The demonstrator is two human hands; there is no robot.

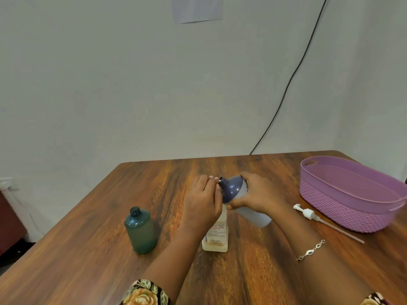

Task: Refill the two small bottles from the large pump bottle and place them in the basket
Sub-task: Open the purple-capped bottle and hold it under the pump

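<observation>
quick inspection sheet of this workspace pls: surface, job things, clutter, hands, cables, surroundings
surface: wooden table, no spills seen
job's things: teal bottle upright, uncapped, at left; large bottle upright under the hands; pump off, lying beside the purple basket; blue-topped bottle tilted, uncapped
clutter: nothing seen
grippers: right hand grips the blue-topped bottle; left hand curled at its neck, what it holds is hidden
cables: black cable runs down the wall behind the table
surroundings: pale wall, paper sheet high up; dark red furniture at left
</observation>
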